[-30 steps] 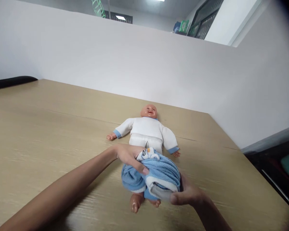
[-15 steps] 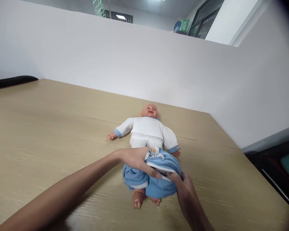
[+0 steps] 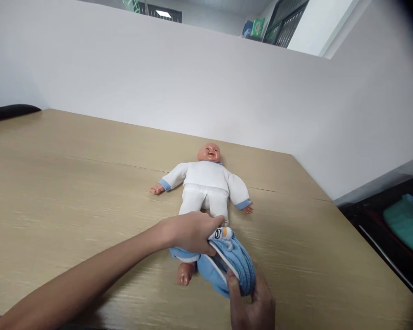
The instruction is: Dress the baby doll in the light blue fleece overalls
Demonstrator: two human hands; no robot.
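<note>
A baby doll (image 3: pixel 207 176) in a white top with blue cuffs lies on its back, head away from me. Blue terry trousers (image 3: pixel 239 256) with a white-edged waistband and a small embroidered patch are bunched around its lower legs. My left hand (image 3: pixel 192 231) is closed on the waistband beside the patch. My right hand (image 3: pixel 253 305) pinches the bunched cloth on the near right, thumb inside the opening. One bare doll foot (image 3: pixel 185 273) pokes out of the left trouser leg; the other foot is hidden by cloth and my right hand.
The doll rests on a wide wooden table (image 3: pixel 89 192). A white partition wall (image 3: pixel 141 82) rises behind it. Past the table's right edge lies green cloth (image 3: pixel 404 224) in a dark area. A black curved object (image 3: pixel 12 112) shows at the far left.
The trousers have been drawn toward me and tilted, baring more of the doll's white legs. My right hand has moved nearer; my left hand has curled tighter. The second foot is now covered.
</note>
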